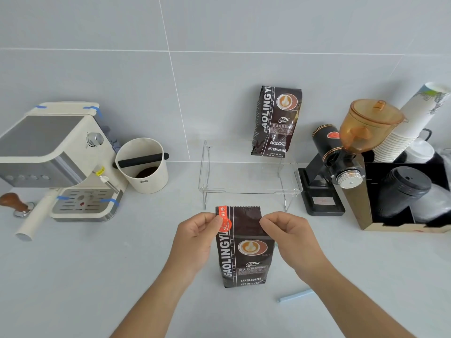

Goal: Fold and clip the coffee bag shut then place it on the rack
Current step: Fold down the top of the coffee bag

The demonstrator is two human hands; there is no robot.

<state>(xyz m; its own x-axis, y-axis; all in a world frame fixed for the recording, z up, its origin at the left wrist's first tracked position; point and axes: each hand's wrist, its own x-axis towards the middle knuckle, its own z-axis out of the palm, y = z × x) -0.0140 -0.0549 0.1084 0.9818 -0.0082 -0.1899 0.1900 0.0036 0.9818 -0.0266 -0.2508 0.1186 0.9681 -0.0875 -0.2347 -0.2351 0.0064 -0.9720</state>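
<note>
A dark brown coffee bag with a red sticker at its top left stands upright on the counter in front of me. My left hand pinches the bag's top left edge by the sticker. My right hand pinches the top right edge. The bag's top is flat and unfolded. A pale blue clip lies on the counter to the bag's lower right, apart from both hands. The clear acrylic rack stands just behind the bag, and a second coffee bag leans on it against the wall.
An espresso machine and a white knock box stand at the left, with a tamper near the left edge. A black grinder, stacked paper cups and a black box with lids fill the right.
</note>
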